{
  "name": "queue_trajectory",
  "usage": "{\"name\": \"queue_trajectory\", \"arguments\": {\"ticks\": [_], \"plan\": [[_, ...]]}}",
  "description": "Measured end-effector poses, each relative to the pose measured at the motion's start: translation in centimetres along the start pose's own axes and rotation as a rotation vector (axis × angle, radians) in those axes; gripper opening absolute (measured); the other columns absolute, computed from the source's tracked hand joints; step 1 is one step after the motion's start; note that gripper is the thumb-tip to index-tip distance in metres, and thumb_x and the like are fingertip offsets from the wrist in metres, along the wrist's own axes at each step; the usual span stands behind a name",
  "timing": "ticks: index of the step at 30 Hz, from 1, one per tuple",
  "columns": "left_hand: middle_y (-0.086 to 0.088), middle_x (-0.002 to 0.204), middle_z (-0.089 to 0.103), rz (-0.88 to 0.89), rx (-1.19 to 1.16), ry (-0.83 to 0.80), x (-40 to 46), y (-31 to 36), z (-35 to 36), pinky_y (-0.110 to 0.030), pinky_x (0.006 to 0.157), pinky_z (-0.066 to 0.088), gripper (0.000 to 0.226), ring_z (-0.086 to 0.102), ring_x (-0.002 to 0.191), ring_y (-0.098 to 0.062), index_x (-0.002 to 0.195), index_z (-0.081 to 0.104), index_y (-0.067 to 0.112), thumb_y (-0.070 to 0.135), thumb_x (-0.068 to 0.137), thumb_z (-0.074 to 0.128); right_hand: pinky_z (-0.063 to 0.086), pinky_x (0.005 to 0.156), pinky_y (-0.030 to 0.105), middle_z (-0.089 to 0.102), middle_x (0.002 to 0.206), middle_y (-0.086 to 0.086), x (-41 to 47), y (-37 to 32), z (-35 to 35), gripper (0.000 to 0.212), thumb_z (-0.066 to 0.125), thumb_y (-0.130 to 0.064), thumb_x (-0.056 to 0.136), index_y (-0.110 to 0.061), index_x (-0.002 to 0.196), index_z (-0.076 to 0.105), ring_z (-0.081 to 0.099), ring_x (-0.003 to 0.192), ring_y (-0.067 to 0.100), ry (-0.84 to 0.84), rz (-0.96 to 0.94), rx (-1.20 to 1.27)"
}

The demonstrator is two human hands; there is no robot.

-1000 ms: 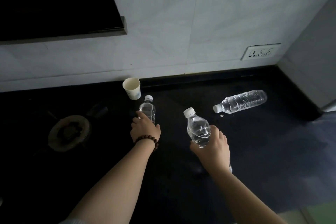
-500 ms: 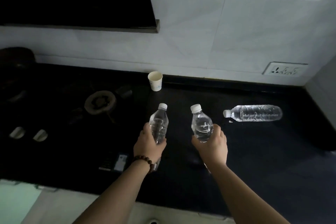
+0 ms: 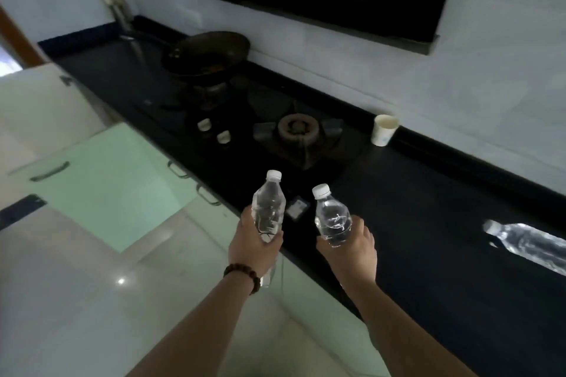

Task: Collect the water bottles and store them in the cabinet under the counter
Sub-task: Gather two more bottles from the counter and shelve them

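While a third bottle [image 3: 533, 246] lies aside, each hand grips one.

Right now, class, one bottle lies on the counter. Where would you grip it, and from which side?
Grip the lying bottle around its mid-body from above, fingers spanning its width. It lies flat, cap toward the hands, so the round barrel is exposed.

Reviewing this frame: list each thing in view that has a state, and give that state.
left hand: shut on left bottle
left bottle: capped, upright, held
right hand: shut on right bottle
right bottle: capped, tilted, held
third bottle: lying on counter
paper cup: upright
cabinet door: open
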State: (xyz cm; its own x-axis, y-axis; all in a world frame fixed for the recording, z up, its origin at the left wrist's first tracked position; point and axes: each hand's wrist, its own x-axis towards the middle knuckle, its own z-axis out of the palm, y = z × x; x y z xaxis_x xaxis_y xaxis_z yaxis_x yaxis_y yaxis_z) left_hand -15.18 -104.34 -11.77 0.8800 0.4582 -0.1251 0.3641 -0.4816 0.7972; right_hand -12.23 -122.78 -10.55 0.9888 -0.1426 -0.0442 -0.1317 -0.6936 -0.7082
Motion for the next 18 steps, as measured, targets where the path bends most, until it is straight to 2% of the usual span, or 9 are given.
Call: {"name": "queue_trajectory", "arguments": {"ticks": [2, 5, 8, 10, 14, 18], "plan": [[0.007, 0.108, 0.061, -0.047, -0.021, 0.069, -0.4, -2.0, -2.5, -0.040, 0.079, 0.055, 0.063, 0.062, 0.091, -0.016, 0.127, 0.039, 0.032, 0.042, 0.074, 0.070, 0.046, 0.092, 0.048, 0.057, 0.109, 0.001, -0.9, -2.3, 2.5, 0.062, 0.076, -0.040, 0.065, -0.019, 0.114, 0.046, 0.049, 0.107, 0.023, -0.067, -0.045, 0.012], [0.009, 0.110, 0.060, -0.108, -0.046, 0.148, -0.8, -5.4, -6.6, -0.034, 0.077, 0.051, 0.062, 0.063, 0.097, -0.021, 0.128, 0.038, 0.031, 0.040, 0.075, 0.070, 0.048, 0.089, 0.046, 0.055, 0.109, 0.000, -2.9, -6.0, 6.8, 0.066, 0.076, -0.039, 0.065, -0.017, 0.118, 0.044, 0.051, 0.106, 0.024, -0.183, -0.129, 0.040], [0.008, 0.129, 0.055, -0.195, -0.043, 0.220, -1.2, -9.7, -11.7, -0.035, 0.089, 0.050, 0.077, 0.059, 0.111, -0.023, 0.142, 0.029, 0.028, 0.040, 0.078, 0.070, 0.051, 0.087, 0.045, 0.051, 0.111, -0.001, -5.9, -10.0, 11.7, 0.069, 0.076, -0.039, 0.067, -0.018, 0.123, 0.042, 0.052, 0.107, 0.025, -0.290, -0.195, 0.023], [0.005, 0.134, 0.054, -0.229, -0.049, 0.278, -1.6, -13.0, -15.6, -0.038, 0.093, 0.051, 0.082, 0.058, 0.114, -0.022, 0.145, 0.027, 0.025, 0.040, 0.078, 0.072, 0.051, 0.087, 0.043, 0.053, 0.117, 0.003, -8.4, -12.8, 15.4, 0.073, 0.077, -0.039, 0.066, -0.019, 0.126, 0.040, 0.053, 0.107, 0.026, -0.351, -0.238, 0.008], [0.001, 0.123, 0.059, -0.257, -0.047, 0.392, -2.7, -20.7, -24.5, -0.031, 0.086, 0.050, 0.073, 0.059, 0.108, -0.021, 0.138, 0.037, 0.021, 0.035, 0.077, 0.075, 0.051, 0.081, 0.038, 0.055, 0.115, 0.008, -14.4, -19.1, 23.2, 0.073, 0.079, -0.036, 0.065, -0.015, 0.125, 0.042, 0.054, 0.101, 0.027, -0.430, -0.331, -0.011], [0.004, 0.112, 0.061, -0.322, -0.076, 0.479, -4.5, -28.5, -33.4, -0.037, 0.080, 0.055, 0.064, 0.062, 0.096, -0.018, 0.129, 0.040, 0.025, 0.044, 0.076, 0.071, 0.051, 0.081, 0.043, 0.059, 0.106, 0.007, -20.9, -25.7, 31.1, 0.063, 0.077, -0.040, 0.062, -0.015, 0.111, 0.046, 0.056, 0.097, 0.028, -0.524, -0.379, 0.021]]}}
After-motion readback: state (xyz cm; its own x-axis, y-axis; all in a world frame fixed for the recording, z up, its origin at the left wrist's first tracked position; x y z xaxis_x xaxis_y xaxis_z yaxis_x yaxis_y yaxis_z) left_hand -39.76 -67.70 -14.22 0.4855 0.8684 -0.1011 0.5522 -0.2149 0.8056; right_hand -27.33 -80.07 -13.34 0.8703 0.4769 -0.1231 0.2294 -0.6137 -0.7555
